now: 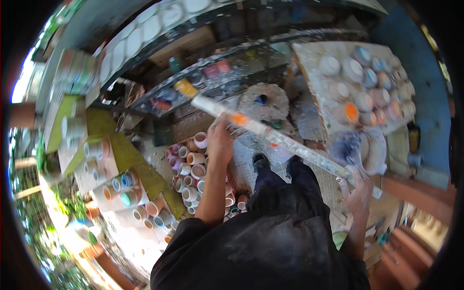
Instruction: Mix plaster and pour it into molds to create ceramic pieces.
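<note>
A long white, paint-spattered bar [285,142] with an orange patch slants across the middle, a yellow piece [186,88] at its upper-left end. My left hand [220,140] grips it left of centre, near the orange patch. My right hand [355,193] is closed round its lower-right end. Beside that end sits a round pale basin [374,154] with dark blue staining. Below my left hand, many small pots [195,171] crowd together.
A board [307,58] at upper right carries several cups, some with coloured tops. Spattered shelves [159,96] run across the back, by a round speckled stand [251,94]. More pots [130,196] stand on boards at left. A reddish beam [415,193] lies at right.
</note>
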A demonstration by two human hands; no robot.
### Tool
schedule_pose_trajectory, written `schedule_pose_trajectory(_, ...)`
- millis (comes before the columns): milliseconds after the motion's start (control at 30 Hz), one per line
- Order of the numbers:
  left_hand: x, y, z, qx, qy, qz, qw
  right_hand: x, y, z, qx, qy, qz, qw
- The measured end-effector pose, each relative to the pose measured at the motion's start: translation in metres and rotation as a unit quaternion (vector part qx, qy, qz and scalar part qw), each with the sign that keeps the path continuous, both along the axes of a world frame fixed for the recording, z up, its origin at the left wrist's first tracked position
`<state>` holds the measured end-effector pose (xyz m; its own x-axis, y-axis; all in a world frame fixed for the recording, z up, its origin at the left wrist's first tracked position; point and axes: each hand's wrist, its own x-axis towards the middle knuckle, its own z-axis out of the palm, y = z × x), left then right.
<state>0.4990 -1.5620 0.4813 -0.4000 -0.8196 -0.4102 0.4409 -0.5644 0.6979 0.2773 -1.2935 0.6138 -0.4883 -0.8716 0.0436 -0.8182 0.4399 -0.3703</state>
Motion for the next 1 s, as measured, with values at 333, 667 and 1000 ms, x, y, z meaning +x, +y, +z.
schedule_pose_trajectory(333, -0.085, 0.074, 0.052, -0.013, 0.038, -0.056, 0.998, 0.002, 0.096, 0.033, -0.096, 0.347, -0.245, 0.9)
schedule_pose_trajectory(667, -0.22, 0.18, 0.13, -0.008, 0.11, -0.255, 0.961, -0.044, 0.088, 0.012, -0.682, -0.28, -0.121, 0.665)
schedule_pose_trajectory(1000, -0.291, 0.143, 0.067, -0.311, -0.225, -0.291, 0.876, -0.211, 0.181, 0.108, -0.635, -0.446, 0.072, 0.626)
